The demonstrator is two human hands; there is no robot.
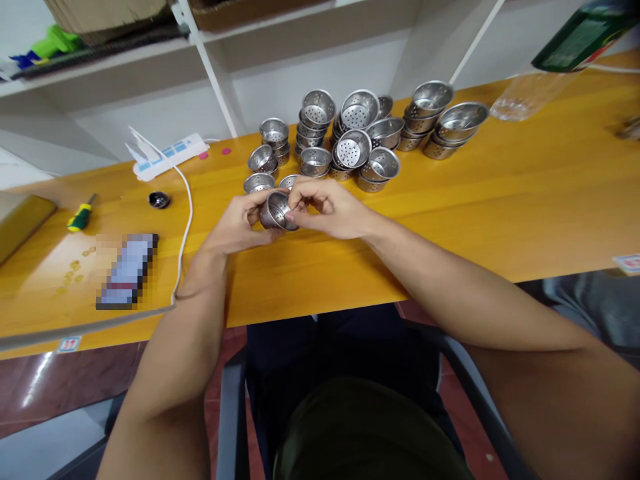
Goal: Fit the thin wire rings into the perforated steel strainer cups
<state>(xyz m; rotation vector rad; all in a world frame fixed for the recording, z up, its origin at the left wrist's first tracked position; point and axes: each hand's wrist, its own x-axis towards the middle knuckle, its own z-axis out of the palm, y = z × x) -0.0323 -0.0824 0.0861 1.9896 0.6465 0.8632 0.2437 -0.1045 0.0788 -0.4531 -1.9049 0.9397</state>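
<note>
One cup (273, 211), likely light, stiff: your left hand (236, 224) cradles it, right hand (336, 209) pinches the rim, a sound hold.

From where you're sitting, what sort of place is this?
Most likely a workshop or workroom, though I can't be sure: stacked perforated metal cups stand on the yellow table, a screwdriver lies toward the left, and shelving rises behind.

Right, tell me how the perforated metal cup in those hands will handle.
The metal cup is probably stiff, its shiny metal holding a round shape. Its perforations suggest it's light for its size. Being round, it may roll if laid sideways.
</note>
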